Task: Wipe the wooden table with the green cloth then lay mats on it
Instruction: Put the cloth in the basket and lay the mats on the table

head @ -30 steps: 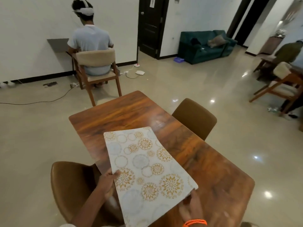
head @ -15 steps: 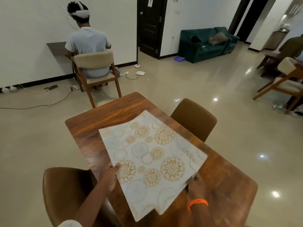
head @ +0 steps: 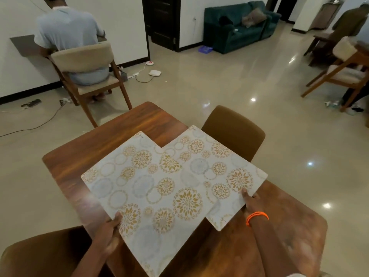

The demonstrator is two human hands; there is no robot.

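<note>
Two white mats with gold and grey flower circles are fanned apart above the wooden table [head: 111, 134]. The left mat [head: 139, 188] lies on top and partly covers the right mat [head: 221, 162]. My left hand [head: 108, 234] pinches the near edge of the left mat with its thumb on top. My right hand [head: 249, 202], with an orange band at the wrist, grips the near right edge of the right mat. No green cloth is in view.
A brown chair [head: 233, 130] stands at the table's far right side and another brown chair [head: 40, 254] at the near left. A person sits on a wooden chair [head: 85, 62] by the wall. Cables lie on the glossy floor. A green sofa [head: 237, 25] stands far back.
The single stack has split into two mats: my right hand has drawn the lower mat out to the right, while my left hand keeps the upper one. The view has tilted down.
</note>
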